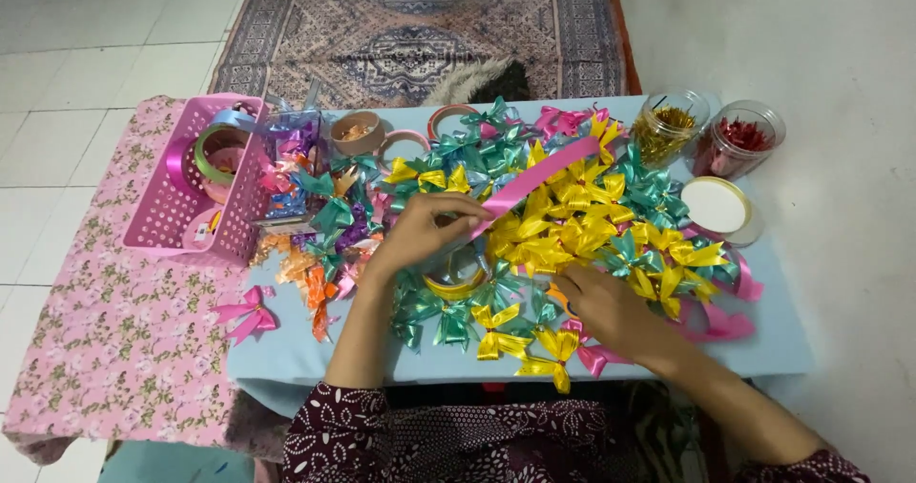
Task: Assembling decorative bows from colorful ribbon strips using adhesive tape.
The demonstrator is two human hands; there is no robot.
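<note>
Head view, read from the left: a flowered pink cloth [114, 340] lies beside a light blue table [296, 354], and one loose pink bow [248, 313] sits near the table's left edge. A pink basket [176, 211] holds ribbon rolls, about three that I can make out. Next comes the left hand [420, 235], its fingertips pinched together on the end of a pink ribbon strip [544, 178], which rises slantwise over a heap of yellow and teal bows [563, 225], too many and too tangled to count. The right hand [606, 306] rests low on the heap at its front edge; its fingers are curled among the bows, and whether they grip anything I cannot tell. At the far right stand two clear jars [668, 125], one with gold bits and one with red, and one white lid [716, 206]. In my judgement the slick strip could slip from the pinch, and a sweeping sleeve could push front bows off the table.
</note>
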